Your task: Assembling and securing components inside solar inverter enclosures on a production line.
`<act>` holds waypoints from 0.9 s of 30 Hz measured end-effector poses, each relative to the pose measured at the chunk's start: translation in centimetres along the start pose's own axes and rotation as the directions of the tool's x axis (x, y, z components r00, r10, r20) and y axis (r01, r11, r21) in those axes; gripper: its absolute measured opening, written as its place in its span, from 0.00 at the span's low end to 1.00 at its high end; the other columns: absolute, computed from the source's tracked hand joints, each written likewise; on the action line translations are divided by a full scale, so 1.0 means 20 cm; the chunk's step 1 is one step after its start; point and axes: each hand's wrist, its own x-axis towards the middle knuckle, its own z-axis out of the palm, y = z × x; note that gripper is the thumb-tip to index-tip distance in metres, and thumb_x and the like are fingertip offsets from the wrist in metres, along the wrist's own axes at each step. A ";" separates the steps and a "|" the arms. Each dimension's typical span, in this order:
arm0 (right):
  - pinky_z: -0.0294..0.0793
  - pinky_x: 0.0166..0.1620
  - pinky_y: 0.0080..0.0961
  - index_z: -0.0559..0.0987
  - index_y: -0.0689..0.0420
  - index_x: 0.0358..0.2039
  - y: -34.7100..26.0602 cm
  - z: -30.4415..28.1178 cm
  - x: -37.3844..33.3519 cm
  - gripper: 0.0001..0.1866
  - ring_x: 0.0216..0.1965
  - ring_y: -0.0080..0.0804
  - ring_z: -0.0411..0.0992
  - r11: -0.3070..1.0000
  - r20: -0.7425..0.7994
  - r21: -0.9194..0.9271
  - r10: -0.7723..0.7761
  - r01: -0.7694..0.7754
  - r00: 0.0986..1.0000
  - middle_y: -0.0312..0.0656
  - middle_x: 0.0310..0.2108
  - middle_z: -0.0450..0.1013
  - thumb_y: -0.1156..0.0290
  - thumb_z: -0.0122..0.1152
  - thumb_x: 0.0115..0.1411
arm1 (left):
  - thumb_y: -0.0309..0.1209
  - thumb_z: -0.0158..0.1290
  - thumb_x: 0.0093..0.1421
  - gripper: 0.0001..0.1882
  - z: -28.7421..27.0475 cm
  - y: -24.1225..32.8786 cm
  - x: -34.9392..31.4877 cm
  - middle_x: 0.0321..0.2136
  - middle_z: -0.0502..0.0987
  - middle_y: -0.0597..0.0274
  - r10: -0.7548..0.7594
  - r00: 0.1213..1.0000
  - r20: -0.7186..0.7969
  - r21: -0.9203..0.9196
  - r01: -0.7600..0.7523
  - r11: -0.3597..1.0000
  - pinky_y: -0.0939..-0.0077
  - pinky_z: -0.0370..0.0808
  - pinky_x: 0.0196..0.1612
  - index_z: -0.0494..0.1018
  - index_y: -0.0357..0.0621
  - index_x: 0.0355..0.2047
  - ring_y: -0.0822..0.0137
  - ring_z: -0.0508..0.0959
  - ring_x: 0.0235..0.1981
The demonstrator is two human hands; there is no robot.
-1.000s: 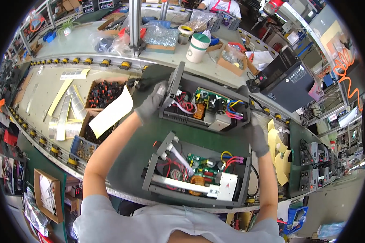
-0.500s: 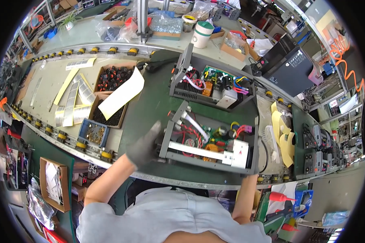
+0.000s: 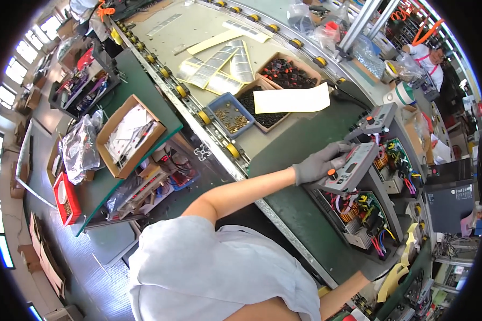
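An open-topped electronic device (image 3: pixel 353 219) stands on the green work surface, its circuit board, coil, metal heat sink and coloured wires exposed. My left hand (image 3: pixel 321 163), in a grey glove, is closed over the edge of its grey front panel (image 3: pixel 349 168), which has an orange knob and leans outward. At the device's far end, by its lower right corner, is my right hand (image 3: pixel 379 267); its fingers are mostly hidden behind the casing. A second similar open device (image 3: pixel 393 160) stands just beyond, with its own knobbed panel (image 3: pixel 380 119) tilted up.
Left of the devices are a blue tray (image 3: pixel 231 115) of small brass parts, cardboard boxes of black parts (image 3: pixel 289 72), a yellowish-white sheet (image 3: pixel 292 100) and label strips (image 3: pixel 214 64). A roller rail (image 3: pixel 203 116) borders the bench. A carton (image 3: pixel 128 136) and red bin (image 3: pixel 67 200) stand farther left.
The view has swung round to the left. The nearer device's panel now leans outward with its face showing, and my left hand has shifted from the casing's end onto that panel.
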 end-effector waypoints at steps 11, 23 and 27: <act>0.68 0.56 0.35 0.55 0.55 0.63 0.13 -0.32 0.10 0.32 0.54 0.43 0.65 0.976 0.059 -0.059 -0.208 0.212 0.976 0.48 0.58 0.61 0.74 0.53 0.59 | 0.25 0.59 0.48 0.10 -0.69 0.58 -0.54 0.34 0.75 0.57 0.613 0.667 -0.424 0.905 0.287 0.313 0.71 0.72 0.42 0.75 0.44 0.33 0.58 0.75 0.36; 0.73 0.50 0.39 0.64 0.63 0.58 -0.03 0.18 -0.07 0.23 0.49 0.47 0.70 0.918 0.093 -0.192 -0.334 0.346 0.938 0.55 0.55 0.65 0.72 0.48 0.62 | 0.43 0.57 0.47 0.13 -1.14 1.14 -1.27 0.41 0.75 0.56 0.272 0.341 -0.900 0.149 0.826 -0.544 0.61 0.70 0.49 0.81 0.53 0.31 0.55 0.71 0.48; 0.76 0.42 0.35 0.73 0.66 0.47 -0.02 0.15 -0.09 0.16 0.38 0.40 0.73 0.907 -0.031 -0.173 -0.394 0.383 0.919 0.50 0.42 0.73 0.69 0.47 0.64 | 0.43 0.57 0.47 0.14 -1.18 1.15 -1.30 0.40 0.75 0.55 0.252 0.364 -0.897 0.184 0.824 -0.535 0.60 0.69 0.49 0.80 0.52 0.32 0.54 0.72 0.48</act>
